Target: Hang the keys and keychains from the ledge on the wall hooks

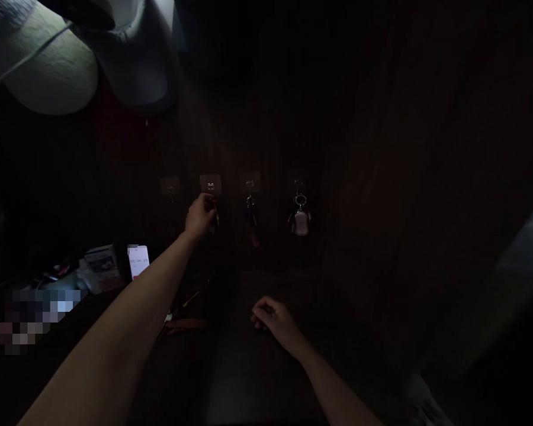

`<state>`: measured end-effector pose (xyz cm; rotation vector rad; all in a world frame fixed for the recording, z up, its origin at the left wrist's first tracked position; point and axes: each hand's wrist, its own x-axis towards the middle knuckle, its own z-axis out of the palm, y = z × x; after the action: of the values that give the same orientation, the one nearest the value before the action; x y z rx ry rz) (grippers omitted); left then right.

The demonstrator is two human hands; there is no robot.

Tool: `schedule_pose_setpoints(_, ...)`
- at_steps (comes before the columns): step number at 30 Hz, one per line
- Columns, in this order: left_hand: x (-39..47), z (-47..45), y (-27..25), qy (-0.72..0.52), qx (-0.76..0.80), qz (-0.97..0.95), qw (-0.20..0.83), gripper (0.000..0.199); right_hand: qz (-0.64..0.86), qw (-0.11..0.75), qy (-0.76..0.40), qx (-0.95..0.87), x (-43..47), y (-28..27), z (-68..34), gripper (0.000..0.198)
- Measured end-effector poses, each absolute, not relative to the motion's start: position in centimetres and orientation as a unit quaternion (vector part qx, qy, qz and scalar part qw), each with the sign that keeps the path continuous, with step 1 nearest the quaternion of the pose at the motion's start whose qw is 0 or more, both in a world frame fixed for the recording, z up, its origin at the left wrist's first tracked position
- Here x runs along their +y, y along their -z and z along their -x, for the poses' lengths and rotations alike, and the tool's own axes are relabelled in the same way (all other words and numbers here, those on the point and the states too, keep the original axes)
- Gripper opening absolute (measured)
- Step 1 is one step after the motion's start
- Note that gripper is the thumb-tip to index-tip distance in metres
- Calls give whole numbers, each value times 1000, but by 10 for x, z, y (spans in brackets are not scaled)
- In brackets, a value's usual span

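My left hand (199,216) is raised to the second wall hook (211,186) from the left, its fingers pinched on a small bunch of keys (217,219) just below the hook. The fingers hide most of the bunch, and whether it still touches the hook I cannot tell. Lower down, my right hand (270,315) hovers or rests with fingers curled in; nothing shows in it. To the right, dark keys on a ring (250,204) hang from the third hook (249,184). A pale, rounded key fob (301,222) hangs on a ring at the fourth.
The leftmost hook (170,191) carries nothing visible. Two caps (133,77) hang at the upper left, with a pale cord in front. A lit phone (138,261) stands beside a box (104,266). A reddish strap-like thing (189,324) lies below my left forearm. The scene is very dark.
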<state>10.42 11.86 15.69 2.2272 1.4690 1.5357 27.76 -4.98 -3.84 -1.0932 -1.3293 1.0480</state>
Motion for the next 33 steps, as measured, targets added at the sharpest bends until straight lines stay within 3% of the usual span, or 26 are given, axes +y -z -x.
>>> schedule_pose_setpoints(14, 106, -93, -129, -516, 507, -687, 72, 31, 463, 546, -453, -531, -50, 35, -278, 26)
schedule_pose_setpoints(27, 74, -82, -73, -487, 495, -707, 132, 28, 452, 694, -417, -374, -41, 34, -296, 31)
schedule_pose_setpoints(33, 60, -80, -45, -484, 495, -700, 177, 27, 481, 712, -372, -352, -42, 33, -298, 29)
